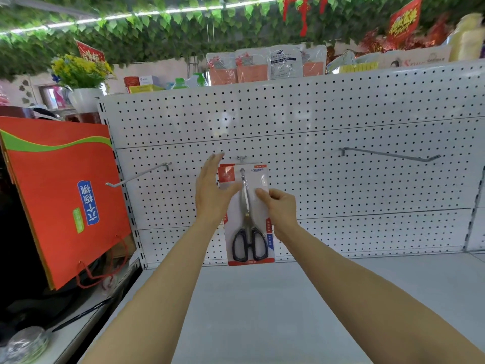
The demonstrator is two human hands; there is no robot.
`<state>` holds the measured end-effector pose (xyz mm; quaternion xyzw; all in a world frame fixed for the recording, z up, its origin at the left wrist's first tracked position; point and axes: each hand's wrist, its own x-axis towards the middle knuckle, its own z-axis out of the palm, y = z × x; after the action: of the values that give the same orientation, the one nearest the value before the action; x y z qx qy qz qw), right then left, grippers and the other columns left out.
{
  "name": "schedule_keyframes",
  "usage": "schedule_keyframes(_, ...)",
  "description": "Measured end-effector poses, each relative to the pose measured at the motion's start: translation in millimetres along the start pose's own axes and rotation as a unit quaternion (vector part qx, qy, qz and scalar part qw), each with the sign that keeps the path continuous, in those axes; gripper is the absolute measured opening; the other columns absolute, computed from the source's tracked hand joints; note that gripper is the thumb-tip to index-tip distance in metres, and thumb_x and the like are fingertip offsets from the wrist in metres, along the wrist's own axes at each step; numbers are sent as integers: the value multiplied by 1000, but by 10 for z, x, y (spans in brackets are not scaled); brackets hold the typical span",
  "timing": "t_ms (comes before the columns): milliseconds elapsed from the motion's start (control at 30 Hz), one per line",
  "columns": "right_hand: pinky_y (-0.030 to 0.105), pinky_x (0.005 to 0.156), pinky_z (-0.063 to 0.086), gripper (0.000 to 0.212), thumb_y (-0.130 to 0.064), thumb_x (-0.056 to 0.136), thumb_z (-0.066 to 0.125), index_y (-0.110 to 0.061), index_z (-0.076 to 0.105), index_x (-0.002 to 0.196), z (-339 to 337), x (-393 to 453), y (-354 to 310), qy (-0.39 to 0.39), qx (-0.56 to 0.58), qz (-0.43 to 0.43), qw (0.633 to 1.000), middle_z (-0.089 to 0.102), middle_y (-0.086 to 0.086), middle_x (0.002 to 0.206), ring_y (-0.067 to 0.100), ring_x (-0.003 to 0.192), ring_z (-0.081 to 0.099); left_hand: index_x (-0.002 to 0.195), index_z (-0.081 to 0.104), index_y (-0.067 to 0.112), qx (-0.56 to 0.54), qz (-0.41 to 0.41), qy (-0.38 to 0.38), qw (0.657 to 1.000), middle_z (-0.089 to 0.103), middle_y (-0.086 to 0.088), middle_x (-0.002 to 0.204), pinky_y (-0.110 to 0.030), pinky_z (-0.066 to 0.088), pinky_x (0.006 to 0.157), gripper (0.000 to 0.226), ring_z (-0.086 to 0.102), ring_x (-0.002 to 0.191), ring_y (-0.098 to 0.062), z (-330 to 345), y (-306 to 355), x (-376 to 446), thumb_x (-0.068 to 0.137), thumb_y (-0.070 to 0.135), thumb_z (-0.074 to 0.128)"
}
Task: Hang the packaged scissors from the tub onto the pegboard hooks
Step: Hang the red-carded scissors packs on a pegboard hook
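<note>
A packaged pair of black-handled scissors (pixel 249 219) hangs upright against the white pegboard (pixel 341 179), its top slot at the middle hook (pixel 242 159). My right hand (pixel 279 208) pinches the pack's right edge between thumb and fingers. My left hand (pixel 212 190) is flat, fingers spread, with its thumb lying against the pack's upper left side. The tub is out of view.
Two empty hooks stick out of the pegboard, one at the left (pixel 136 177) and a long one at the right (pixel 388 155). An orange gift bag (pixel 63 195) leans at the left. A pale shelf (pixel 262 311) lies below. Packaged goods (pixel 265 65) stand on top.
</note>
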<state>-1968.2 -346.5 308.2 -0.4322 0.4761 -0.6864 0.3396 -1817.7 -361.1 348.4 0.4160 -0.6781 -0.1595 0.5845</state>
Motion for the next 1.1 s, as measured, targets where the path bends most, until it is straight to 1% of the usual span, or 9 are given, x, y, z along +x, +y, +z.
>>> schedule_keyframes(133, 40, 67, 54, 34, -29, 85, 73, 5, 69, 85, 18, 70, 44, -10, -4, 13, 1000, 67, 19, 78, 25, 70, 59, 136, 52, 37, 44, 18, -66, 997, 36, 15, 152, -38, 38, 111, 69, 31, 140, -16, 143, 33, 174, 74, 34, 81)
schedule_keyframes(233, 45, 74, 58, 30, -30, 84, 73, 0, 72, 86, 15, 98, 40, -11, -32, 20, 999, 73, 19, 88, 29, 77, 69, 139, 51, 29, 98, 17, -44, 994, 38, 11, 152, -24, 25, 106, 66, 20, 142, -14, 234, 37, 172, 79, 28, 78)
schedule_keyframes(333, 49, 74, 59, 32, -33, 81, 75, -3, 72, 89, -18, 122, 23, 5, -94, 17, 995, 73, 15, 88, 31, 83, 70, 138, 52, 27, 103, 13, -30, 994, 40, 8, 150, -30, 29, 106, 64, 21, 142, -17, 282, 52, 148, 79, 27, 77)
schedule_keyframes(500, 46, 77, 58, 33, -34, 79, 74, -6, 71, 97, -197, 119, 26, 19, -196, -12, 980, 73, 7, 91, 23, 84, 69, 136, 54, 26, 124, 12, -20, 992, 48, 1, 143, -42, 36, 109, 64, 29, 136, -22, 286, 71, 151, 77, 27, 78)
schedule_keyframes(600, 40, 89, 54, 39, -32, 84, 71, -7, 67, 113, -354, 8, 19, 24, -228, -17, 973, 70, 7, 108, 21, 97, 65, 146, 43, 26, 121, 4, -39, 992, 31, 0, 157, -42, 27, 117, 75, 19, 145, -22, 248, 89, 122, 80, 24, 78)
schedule_keyframes(700, 38, 95, 49, 48, -36, 86, 68, -11, 61, 126, -563, -158, 9, 12, -272, -42, 961, 66, 5, 121, 20, 109, 61, 154, 22, 26, 146, 1, -31, 989, 11, 3, 164, -43, 16, 119, 93, 7, 150, -21, 205, 126, 22, 81, 28, 78)
schedule_keyframes(800, 40, 96, 47, 52, -42, 89, 62, -19, 53, 135, -878, -336, -14, 5, -377, -89, 922, 58, -1, 134, 18, 119, 55, 156, 12, 17, 200, -28, 3, 979, 5, -4, 164, -45, 12, 120, 103, 4, 150, -25, 178, 102, -251, 80, 38, 77)
schedule_keyframes(933, 39, 102, 38, 56, -44, 93, 56, -15, 46, 140, -1457, -603, -102, -20, -521, -175, 835, 55, 4, 138, 25, 125, 50, 150, 26, 8, 281, -35, 47, 958, 24, -12, 157, -47, 19, 117, 94, 19, 144, -33, 192, 78, -867, 80, 44, 76)
schedule_keyframes(1100, 41, 106, 32, 54, -41, 92, 58, -10, 50, 136, -2266, -980, -140, -34, -559, -237, 794, 59, 9, 133, 29, 123, 51, 140, 45, 8, 355, 59, -23, 933, 40, -13, 147, -48, 28, 109, 77, 33, 134, -35, 427, 308, -1642, 80, 48, 73)
